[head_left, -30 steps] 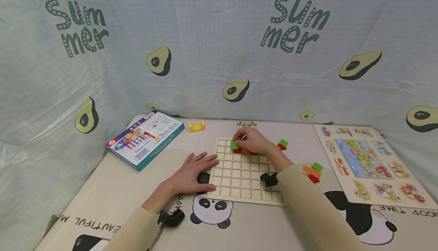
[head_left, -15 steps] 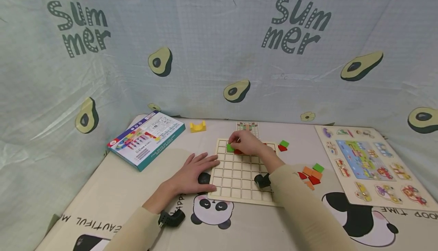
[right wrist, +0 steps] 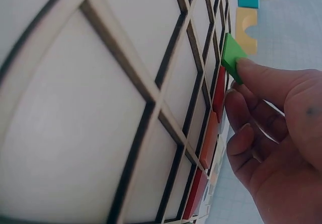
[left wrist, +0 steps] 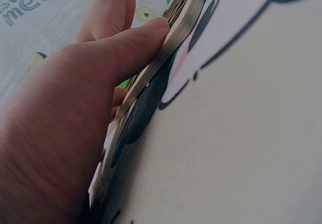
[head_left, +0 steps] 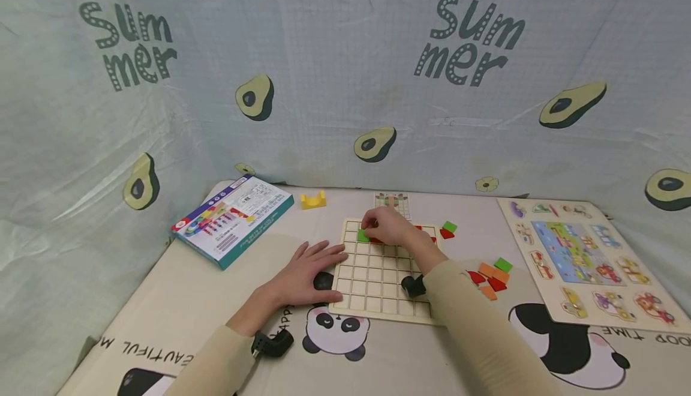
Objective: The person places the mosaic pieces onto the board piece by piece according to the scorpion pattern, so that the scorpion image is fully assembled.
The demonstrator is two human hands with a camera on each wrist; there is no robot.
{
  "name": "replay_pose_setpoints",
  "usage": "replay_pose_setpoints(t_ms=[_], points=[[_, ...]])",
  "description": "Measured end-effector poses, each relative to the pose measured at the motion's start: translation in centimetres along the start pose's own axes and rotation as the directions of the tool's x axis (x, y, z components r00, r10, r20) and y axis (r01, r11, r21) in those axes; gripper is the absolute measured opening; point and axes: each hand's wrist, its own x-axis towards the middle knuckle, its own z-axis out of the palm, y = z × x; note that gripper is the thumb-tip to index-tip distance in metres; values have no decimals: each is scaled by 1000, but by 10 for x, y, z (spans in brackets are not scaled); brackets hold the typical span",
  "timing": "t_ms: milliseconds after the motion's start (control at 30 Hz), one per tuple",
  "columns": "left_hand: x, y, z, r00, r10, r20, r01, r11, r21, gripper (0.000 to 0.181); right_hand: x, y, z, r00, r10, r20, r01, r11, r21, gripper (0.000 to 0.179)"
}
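A square wooden grid board lies on the table in the head view. My left hand rests at its left edge with fingers spread; in the left wrist view the thumb lies along the board's side. Over the far row, my right hand pinches a green square tile between thumb and finger. The right wrist view has this green tile tilted at the grid's ribs. Beside it in the same row sit a red tile, an orange tile and another red piece.
Loose orange, red and green tiles lie right of the board, with a green tile and a red piece farther back. A pattern card, yellow arch block and flat box stand behind. A picture puzzle board is far right.
My right hand has moved left along the far row with the green tile and lowered it slightly, then nearly stopped. My left hand has stayed at the board's edge.
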Motion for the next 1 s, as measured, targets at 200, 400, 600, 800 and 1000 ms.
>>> replay_pose_setpoints(t_ms=[200, 400, 600, 800, 1000], points=[[1, -2, 0, 1000, 1, -1, -1, 1000, -5, 81, 0, 0, 1, 1000, 3, 8, -3, 1000, -22, 8], [0, -3, 1, 1000, -2, -2, 2, 1000, -3, 81, -1, 0, 1, 1000, -1, 15, 1, 1000, -25, 11], [-1, -1, 1, 1000, -1, -2, 1, 1000, -7, 81, -5, -2, -1, 1000, 7, 17, -8, 1000, 10, 16], [0, 0, 0, 1000, 5, -8, -5, 1000, -2, 80, -12, 0, -8, 1000, -5, -2, 6, 999, 44, 20], [1, -1, 1, 1000, 7, -10, -7, 1000, -5, 80, -27, 10, -21, 999, -39, -22, 41, 995, 92, 24]])
